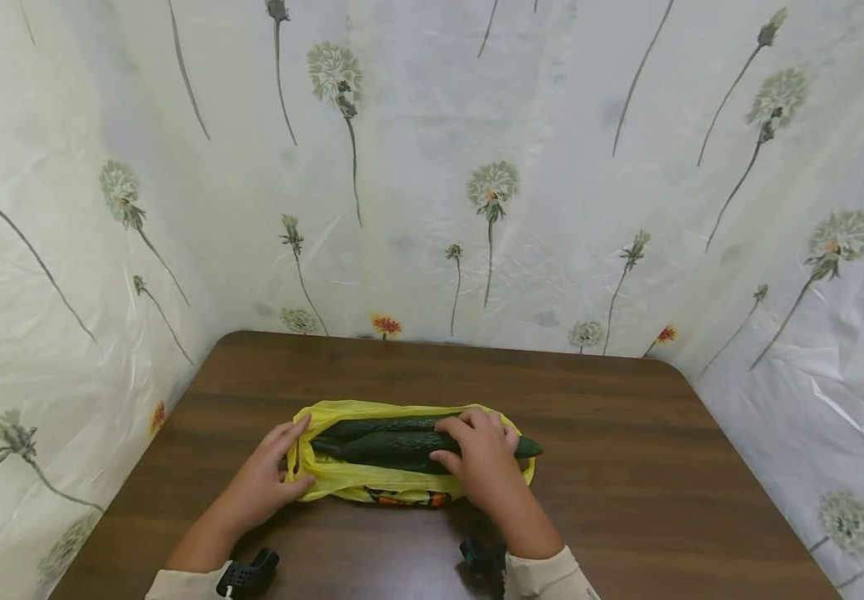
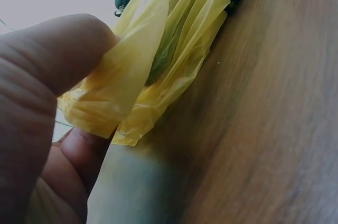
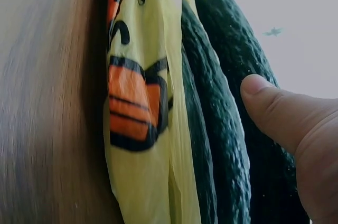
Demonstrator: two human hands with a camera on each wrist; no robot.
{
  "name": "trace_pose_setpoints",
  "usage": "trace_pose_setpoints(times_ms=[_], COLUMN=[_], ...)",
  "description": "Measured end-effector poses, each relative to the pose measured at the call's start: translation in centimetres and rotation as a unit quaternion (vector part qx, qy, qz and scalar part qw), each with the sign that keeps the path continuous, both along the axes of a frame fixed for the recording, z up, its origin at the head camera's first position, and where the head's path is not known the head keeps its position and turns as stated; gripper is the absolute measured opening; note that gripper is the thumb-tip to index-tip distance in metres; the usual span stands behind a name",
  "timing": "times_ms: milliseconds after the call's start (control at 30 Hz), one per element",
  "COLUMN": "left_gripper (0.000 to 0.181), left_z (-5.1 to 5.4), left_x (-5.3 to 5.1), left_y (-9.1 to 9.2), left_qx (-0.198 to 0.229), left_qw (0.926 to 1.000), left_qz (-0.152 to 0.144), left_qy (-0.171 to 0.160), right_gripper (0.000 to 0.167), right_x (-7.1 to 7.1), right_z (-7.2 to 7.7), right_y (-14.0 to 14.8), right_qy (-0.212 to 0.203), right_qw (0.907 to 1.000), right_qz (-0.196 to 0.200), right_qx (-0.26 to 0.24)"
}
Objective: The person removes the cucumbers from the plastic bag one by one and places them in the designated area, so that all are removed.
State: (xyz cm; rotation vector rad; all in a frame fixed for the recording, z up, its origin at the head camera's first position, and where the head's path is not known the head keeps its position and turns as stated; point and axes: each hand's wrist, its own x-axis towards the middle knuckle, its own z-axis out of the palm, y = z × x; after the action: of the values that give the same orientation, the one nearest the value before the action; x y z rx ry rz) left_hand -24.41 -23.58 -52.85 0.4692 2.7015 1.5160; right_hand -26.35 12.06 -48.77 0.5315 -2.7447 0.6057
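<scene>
A yellow plastic bag (image 1: 349, 482) lies lengthwise on the table, its mouth spread along the top. Inside are dark green cucumbers (image 1: 387, 448) with bumpy skin; three show side by side in the right wrist view, the nearest cucumber (image 3: 227, 108) against the plastic. My left hand (image 1: 267, 475) pinches the bag's left end, the thumb over a fold of yellow plastic (image 2: 127, 71) in the left wrist view. My right hand (image 1: 487, 458) grips the top cucumber near its right end, with the thumb (image 3: 280, 110) on its side. The far fingers are partly hidden.
The brown wooden table (image 1: 626, 467) runs out around the bag on all sides. A white sheet with printed dandelions (image 1: 417, 167) hangs behind and at both sides. Dark straps (image 1: 250, 573) sit at my wrists.
</scene>
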Motion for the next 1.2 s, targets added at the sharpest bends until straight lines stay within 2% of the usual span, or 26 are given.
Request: trace_pose_setpoints(times_ms=[233,433,600,833,1200], left_gripper=[0.092,0.092,0.092,0.092,0.091], left_z=[0.1,0.5,0.5,0.3,0.1], left_x=[0.1,-0.2,-0.3,-0.1,0.1], left_y=[-0.2,-0.2,-0.2,-0.2,0.1], left_qx=[0.004,0.004,-0.004,-0.003,-0.005], left_qw=[1.0000,1.0000,0.9999,1.0000,1.0000], left_qz=[0.000,-0.002,-0.003,-0.002,0.000], left_qy=[-0.001,0.005,0.009,-0.002,-0.008], right_gripper=[0.036,0.035,0.036,0.035,0.037], right_x=[0.0,-0.6,-1.0,-1.3,-1.2], right_z=[0.0,0.2,0.3,0.1,0.1], right_y=[1.0,2.0,2.9,4.7,7.3], right_qy=[0.008,0.026,0.018,0.007,0.003], right_qw=[0.9999,0.9996,0.9997,0.9994,0.9985], right_qz=[-0.005,-0.011,-0.017,-0.034,-0.052], right_qx=[0.004,0.006,0.007,-0.001,-0.020])
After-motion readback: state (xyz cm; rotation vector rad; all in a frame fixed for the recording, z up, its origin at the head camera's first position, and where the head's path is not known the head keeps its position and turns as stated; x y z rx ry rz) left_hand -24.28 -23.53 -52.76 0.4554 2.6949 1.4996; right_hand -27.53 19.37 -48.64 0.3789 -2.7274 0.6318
